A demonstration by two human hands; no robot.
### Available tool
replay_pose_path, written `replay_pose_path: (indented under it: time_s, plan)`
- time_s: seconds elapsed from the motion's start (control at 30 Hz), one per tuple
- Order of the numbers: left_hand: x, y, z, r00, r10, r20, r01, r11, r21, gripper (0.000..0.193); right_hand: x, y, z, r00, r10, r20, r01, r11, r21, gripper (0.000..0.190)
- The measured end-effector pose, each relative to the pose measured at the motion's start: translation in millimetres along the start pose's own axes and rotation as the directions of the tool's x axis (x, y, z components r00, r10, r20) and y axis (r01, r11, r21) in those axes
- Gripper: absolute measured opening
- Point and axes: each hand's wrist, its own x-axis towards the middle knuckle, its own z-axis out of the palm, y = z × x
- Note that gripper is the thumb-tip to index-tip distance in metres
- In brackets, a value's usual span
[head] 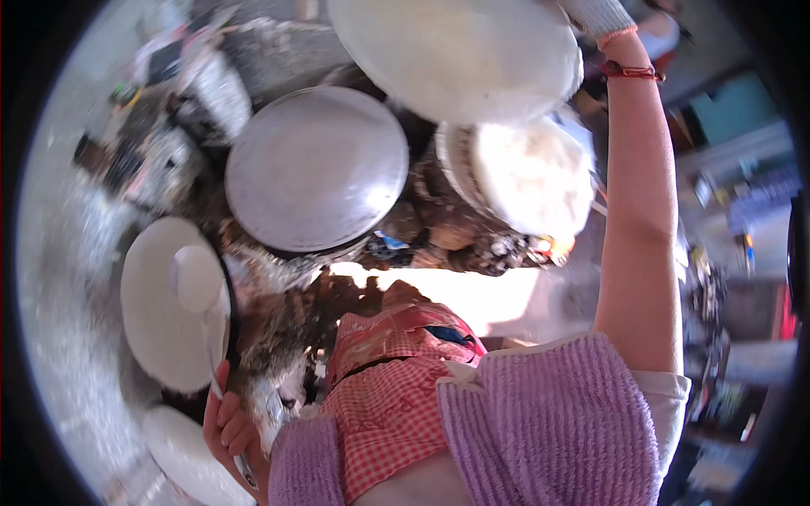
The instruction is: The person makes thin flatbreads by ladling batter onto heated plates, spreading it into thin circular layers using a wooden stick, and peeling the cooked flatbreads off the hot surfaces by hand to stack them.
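My left hand (pixel 231 424) grips the thin handle of a ladle (pixel 197 278). The ladle's pale bowl lies over a round vessel of white batter (pixel 152 303) at the left. My right hand (pixel 591 18), in a white knit glove and partly cut off by the top rim, holds a large, thin, pale round flatbread (pixel 455 57) by its right edge. A bare grey round griddle (pixel 316 167) sits below and left of that sheet. Under its lower right edge, a stack of pale round flatbreads (pixel 538 177) rests on a round tray, bright in the sun.
Stones and sooty debris (pixel 449 237) lie around the griddle, with a small blue wrapper (pixel 391 240) among them. Another white round thing (pixel 190 455) stands at the lower left. Assorted clutter (pixel 158 158) lines the far left. Furniture and small goods (pixel 753 196) blur along the right.
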Motion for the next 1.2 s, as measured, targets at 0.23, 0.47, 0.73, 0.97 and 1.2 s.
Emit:
replay_pose_path:
  time_s: [0.23, 0.47, 0.73, 0.97, 1.2]
  plan:
    - [54.7, -26.7, 16.1, 0.994, -0.094, 0.059, 0.096, 0.994, -0.046, 0.053, -172.7, 59.9, -10.0, 0.967, -0.254, 0.012, 0.205, 0.753, -0.625, 0.029]
    - [114.7, -91.1, 39.1, 0.955, -0.255, 0.152, 0.255, 0.967, 0.016, 0.054, -358.0, 194.0, 71.2, 0.981, 0.000, -0.196, -0.068, 0.937, -0.342, 0.014]
    - [252.1, -187.4, 127.1, 0.800, -0.543, 0.256, 0.470, 0.832, 0.296, 0.047, -403.2, 229.9, 57.6, 0.963, 0.263, 0.062, -0.245, 0.946, -0.213, 0.019]
    - [268.7, -165.8, 105.9, 0.848, -0.487, 0.210, 0.303, 0.769, 0.563, 0.043, -411.3, 210.1, 12.2, 0.935, 0.348, -0.067, -0.350, 0.874, -0.338, 0.025]
    - [268.4, -168.1, 78.6, 0.931, -0.343, 0.128, 0.306, 0.920, 0.244, 0.053, -350.4, 170.8, 46.3, 0.887, 0.461, 0.011, -0.454, 0.868, 0.201, 0.050]
